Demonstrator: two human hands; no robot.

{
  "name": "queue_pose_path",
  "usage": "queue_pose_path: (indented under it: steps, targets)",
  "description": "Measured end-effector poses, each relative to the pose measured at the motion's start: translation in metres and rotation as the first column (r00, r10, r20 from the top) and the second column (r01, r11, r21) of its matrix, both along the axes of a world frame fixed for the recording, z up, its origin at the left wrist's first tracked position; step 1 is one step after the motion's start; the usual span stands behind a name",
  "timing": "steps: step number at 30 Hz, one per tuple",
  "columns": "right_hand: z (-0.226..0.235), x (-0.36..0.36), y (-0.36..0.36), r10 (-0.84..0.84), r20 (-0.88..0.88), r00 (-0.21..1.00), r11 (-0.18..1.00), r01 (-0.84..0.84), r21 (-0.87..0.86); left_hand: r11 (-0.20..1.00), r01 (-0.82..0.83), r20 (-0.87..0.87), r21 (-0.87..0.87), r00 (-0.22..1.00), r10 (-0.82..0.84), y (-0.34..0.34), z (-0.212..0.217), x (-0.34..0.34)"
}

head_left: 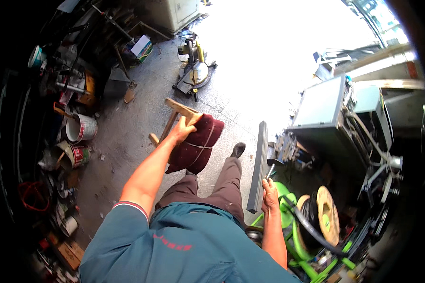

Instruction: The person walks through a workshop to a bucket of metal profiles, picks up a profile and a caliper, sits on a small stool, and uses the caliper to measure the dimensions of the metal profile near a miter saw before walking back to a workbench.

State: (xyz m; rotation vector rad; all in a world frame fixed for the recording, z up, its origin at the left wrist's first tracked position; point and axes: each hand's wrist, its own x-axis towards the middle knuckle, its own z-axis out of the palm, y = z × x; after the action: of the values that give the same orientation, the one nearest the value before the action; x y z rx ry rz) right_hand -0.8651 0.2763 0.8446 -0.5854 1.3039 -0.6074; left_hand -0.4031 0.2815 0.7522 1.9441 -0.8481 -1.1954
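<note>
My left hand grips a small wooden stool by its frame. The stool is tipped on its side, and a dark red cushion is tied to it with a pale cord. On the right, the fingers of my right hand are closed round a short metal rod, whose upper end sticks out; its lower part is hidden in the hand. Just left of that hand runs a long dark grey bar. Beyond the rod sits a metal bench vise.
A mitre saw stands on the floor ahead. Buckets and clutter line the left side. To the right are a large box-shaped cabinet, a cable reel and a bright green frame.
</note>
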Motion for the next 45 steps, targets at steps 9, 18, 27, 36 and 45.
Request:
queue_pose_path:
  steps: [9,18,27,36,45]
  targets:
    - [-0.067,0.038,-0.314,0.299,0.025,0.954,0.949,-0.3,0.092,0.98,0.133,-0.08,0.146,0.989,-0.123,-0.181,-0.072,-0.038]
    - [-0.059,0.149,-0.472,0.379,-0.025,0.925,0.925,-0.378,0.037,0.974,0.103,-0.261,0.203,0.964,-0.048,-0.291,-0.187,-0.027]
    - [-0.128,0.22,-0.513,0.37,-0.118,0.922,0.929,-0.363,0.074,0.883,0.312,-0.383,0.349,0.908,-0.169,-0.335,-0.277,-0.031]
    - [-0.366,0.308,-0.636,0.614,-0.129,0.779,0.789,-0.604,0.109,0.88,0.327,-0.56,0.345,0.824,-0.087,-0.325,-0.468,-0.128]
    - [-0.509,0.383,-0.689,0.649,-0.265,0.713,0.723,-0.687,-0.078,0.777,0.613,-0.684,0.141,0.628,-0.372,-0.351,-0.584,-0.224]
